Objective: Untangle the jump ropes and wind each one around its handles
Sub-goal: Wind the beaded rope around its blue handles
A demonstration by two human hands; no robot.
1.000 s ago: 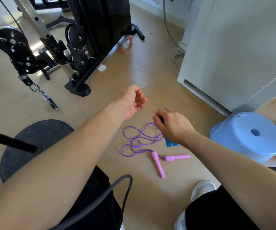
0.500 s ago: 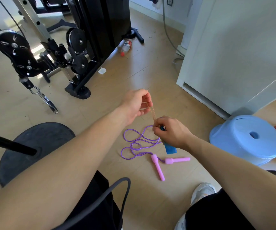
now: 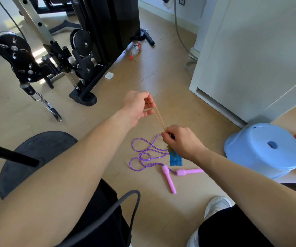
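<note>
A tan wood floor [image 3: 161, 72] fills the frame, with a black weight machine [image 3: 97, 32] at upper left. Centre frame, the left hand [image 3: 136, 106], now raised further from the right hand [image 3: 181, 143], pinches a thin orange rope [image 3: 158, 116]. The right grips blue handles [image 3: 175, 160]. A purple rope with pink handles [image 3: 150, 154] lies unmoved below.

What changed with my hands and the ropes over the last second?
The left hand lifted up and away from the right hand, drawing more orange rope taut between them. Both hands kept their grip, the right also holding the blue handles. The purple rope and pink handles stayed on the floor.
</note>
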